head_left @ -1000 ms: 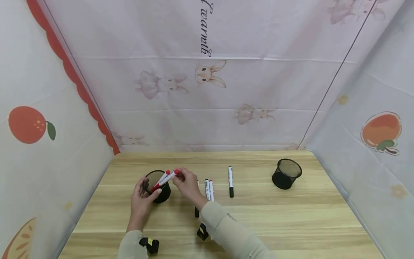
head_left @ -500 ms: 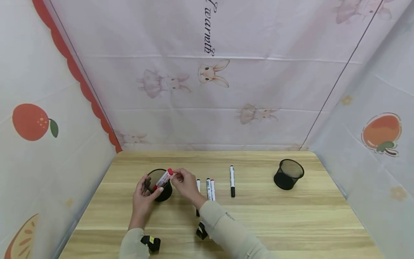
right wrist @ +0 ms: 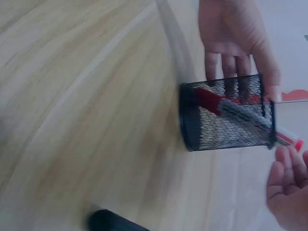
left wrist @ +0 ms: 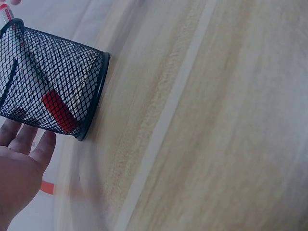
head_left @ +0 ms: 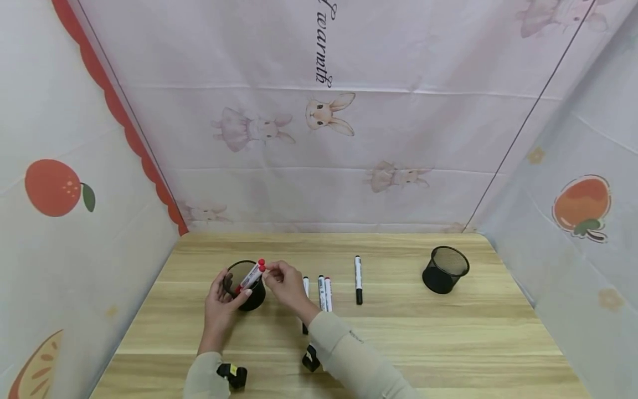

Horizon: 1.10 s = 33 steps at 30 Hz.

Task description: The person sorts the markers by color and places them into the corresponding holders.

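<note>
My left hand (head_left: 221, 313) holds a black mesh pen cup (head_left: 254, 299), tilted, with the thumb at its rim and the fingers along its outside. Two red-and-white markers (head_left: 253, 275) lean inside the cup, their red ends sticking out past the rim. In the left wrist view, a red cap (left wrist: 59, 111) shows through the mesh near the cup's base. My right hand (head_left: 288, 288) is right beside the upper ends of the markers. In the right wrist view, its fingertips lie close by the red marker end (right wrist: 298, 144), with no grip around it visible.
Another black mesh pen cup (head_left: 445, 270) stands at the right. A black-and-white marker (head_left: 358, 280) lies mid-table. Nearer the right sleeve lie a black-ended marker (head_left: 322, 291), a red-ended marker (head_left: 328, 293) and another black-ended marker (head_left: 305, 288). Printed cloth walls border the table.
The right hand has moved slightly left and the marker at its fingertips has settled lower into the cup. Its red end now sits just below the other one. The left hand keeps its hold.
</note>
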Each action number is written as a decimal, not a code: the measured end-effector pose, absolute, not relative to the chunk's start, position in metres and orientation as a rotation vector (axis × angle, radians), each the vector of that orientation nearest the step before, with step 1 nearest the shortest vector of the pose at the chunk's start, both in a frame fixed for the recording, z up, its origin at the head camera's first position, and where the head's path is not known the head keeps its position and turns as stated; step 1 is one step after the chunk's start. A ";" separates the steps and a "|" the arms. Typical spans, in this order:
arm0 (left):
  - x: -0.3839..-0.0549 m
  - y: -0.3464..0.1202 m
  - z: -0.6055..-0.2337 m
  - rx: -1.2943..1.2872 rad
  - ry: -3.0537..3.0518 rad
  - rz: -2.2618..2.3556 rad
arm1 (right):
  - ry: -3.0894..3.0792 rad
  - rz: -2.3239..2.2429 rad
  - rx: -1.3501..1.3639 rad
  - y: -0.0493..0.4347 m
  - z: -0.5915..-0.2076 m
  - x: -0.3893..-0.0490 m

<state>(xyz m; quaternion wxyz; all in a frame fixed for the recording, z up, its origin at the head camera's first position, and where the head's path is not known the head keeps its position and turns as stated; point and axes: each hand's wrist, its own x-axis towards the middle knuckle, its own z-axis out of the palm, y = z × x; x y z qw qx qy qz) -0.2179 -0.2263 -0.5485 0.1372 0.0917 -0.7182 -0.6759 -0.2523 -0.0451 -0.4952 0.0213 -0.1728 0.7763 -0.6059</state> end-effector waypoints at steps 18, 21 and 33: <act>-0.218 -0.230 -0.549 0.263 -2.084 -1.992 | 2.471 -1.031 -0.844 -0.013 -0.459 -0.250; -0.217 -0.229 -0.549 0.248 -2.088 -1.985 | 2.553 -0.834 -0.942 -0.007 -0.455 -0.248; -0.218 -0.230 -0.556 0.230 -2.082 -1.973 | 2.802 -0.423 -0.944 0.010 -0.455 -0.237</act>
